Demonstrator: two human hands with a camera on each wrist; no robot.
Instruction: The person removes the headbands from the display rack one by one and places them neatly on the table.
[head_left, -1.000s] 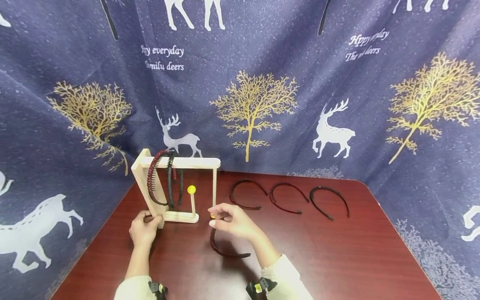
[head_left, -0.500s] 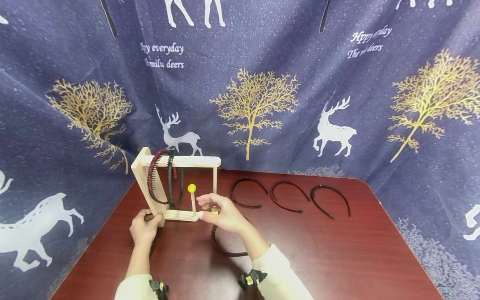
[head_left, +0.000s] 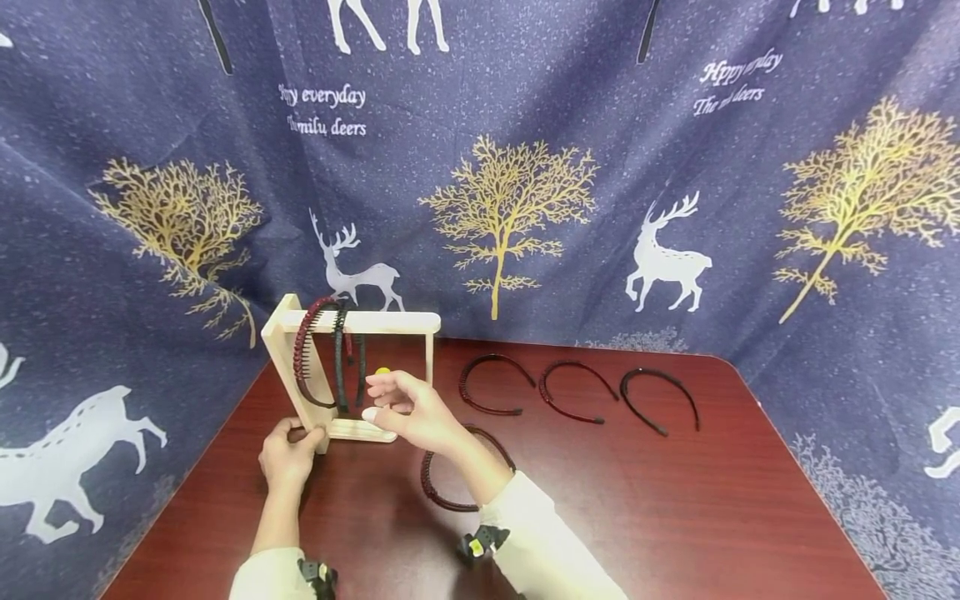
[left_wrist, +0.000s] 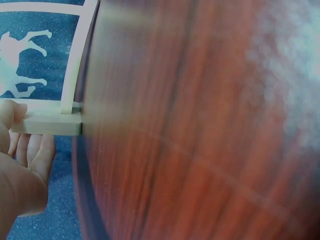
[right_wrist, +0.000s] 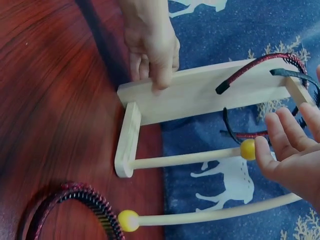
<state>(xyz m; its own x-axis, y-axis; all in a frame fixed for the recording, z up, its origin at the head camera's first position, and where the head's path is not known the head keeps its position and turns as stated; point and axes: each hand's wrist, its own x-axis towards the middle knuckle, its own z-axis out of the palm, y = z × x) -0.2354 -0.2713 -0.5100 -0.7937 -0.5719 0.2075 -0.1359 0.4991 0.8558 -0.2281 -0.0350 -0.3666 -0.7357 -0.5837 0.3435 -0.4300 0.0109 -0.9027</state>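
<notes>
Left hand (head_left: 287, 457) clamped on rack (head_left: 386, 322), centre-left, right hand (head_left: 408, 411) loosely spread near yellow knob (right_wrist: 247, 149), headbands (head_left: 340, 358) on rack, desk (head_left: 675, 508).

Toward the surface's (head_left: 645, 508) left edge, the right hand (head_left: 412, 412) hides the short peg (right_wrist: 185, 159) and all but the top of its ball (head_left: 383, 371) in the head view; whether a fingertip touches the ball cannot be told. The rod's (head_left: 430, 358) lower end is also covered there. The right forearm (head_left: 480, 471) hides part of the headband (head_left: 425, 477) closest to the surface's near edge, and the right wrist view crops it. That near edge and both sleeves (head_left: 272, 575) leave the head view. The left wrist view cuts off the left hand (head_left: 287, 458) and rack (head_left: 390, 322). The hanging headbands (head_left: 340, 358) overlap too much to count.
</notes>
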